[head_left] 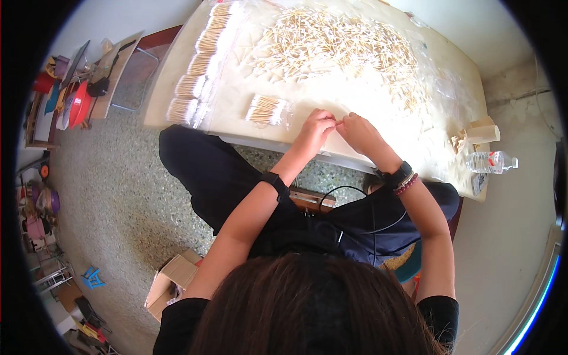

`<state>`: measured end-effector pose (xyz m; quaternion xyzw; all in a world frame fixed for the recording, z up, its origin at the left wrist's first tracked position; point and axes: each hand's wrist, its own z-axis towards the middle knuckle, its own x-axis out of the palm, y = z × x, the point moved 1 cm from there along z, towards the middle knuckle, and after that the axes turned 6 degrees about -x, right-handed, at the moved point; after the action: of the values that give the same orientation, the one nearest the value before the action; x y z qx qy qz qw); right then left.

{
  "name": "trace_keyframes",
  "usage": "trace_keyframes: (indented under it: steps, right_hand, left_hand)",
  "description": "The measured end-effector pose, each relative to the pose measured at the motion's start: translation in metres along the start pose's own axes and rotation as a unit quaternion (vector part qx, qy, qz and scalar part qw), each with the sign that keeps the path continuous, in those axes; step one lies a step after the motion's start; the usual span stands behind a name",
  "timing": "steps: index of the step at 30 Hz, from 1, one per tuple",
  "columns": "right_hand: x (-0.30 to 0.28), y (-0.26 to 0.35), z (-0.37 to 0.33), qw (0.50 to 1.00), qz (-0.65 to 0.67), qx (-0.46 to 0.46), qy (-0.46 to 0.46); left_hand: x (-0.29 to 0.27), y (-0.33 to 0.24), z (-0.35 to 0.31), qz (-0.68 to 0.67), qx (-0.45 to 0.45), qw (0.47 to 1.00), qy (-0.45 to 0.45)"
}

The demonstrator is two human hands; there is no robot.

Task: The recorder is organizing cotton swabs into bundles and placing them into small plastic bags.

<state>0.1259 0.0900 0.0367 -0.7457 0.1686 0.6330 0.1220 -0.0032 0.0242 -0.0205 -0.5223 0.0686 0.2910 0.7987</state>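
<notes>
At the table's near edge my left hand [318, 126] and my right hand [358, 134] meet, fingertips pinched close together. What they hold between them is too small to make out. Just left of my left hand lies a clear bag packed with cotton swabs [265, 110]. Beyond both hands spreads a large loose heap of cotton swabs [343, 44]. Along the table's left side runs a row of packed swab bundles [201, 62], their white tips facing sideways.
A pale table [163, 100] carries everything. On its right stand a clear plastic bottle [490, 162] lying sideways and a tan cardboard piece [483, 130]. An open cardboard box [171, 281] sits on the floor at lower left. A small blue stool [92, 277] stands farther left.
</notes>
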Motion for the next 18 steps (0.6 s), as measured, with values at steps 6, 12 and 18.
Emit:
trace_keyframes:
  steps: [6,12,18]
  right_hand:
    - [0.018,-0.006,0.003,0.998,-0.003,0.069,-0.009]
    - [0.024,-0.011,-0.006,0.951,0.276,0.116,-0.081]
    - [-0.018,0.003,-0.022,0.633,0.740,0.222,0.048]
  left_hand:
    - [-0.001,-0.004,0.000,-0.044,-0.029,0.998,0.015]
    - [-0.014,-0.022,-0.002,-0.105,-0.058,0.991,0.056]
    - [-0.031,-0.059,0.004,-0.083,0.011,0.996,-0.001]
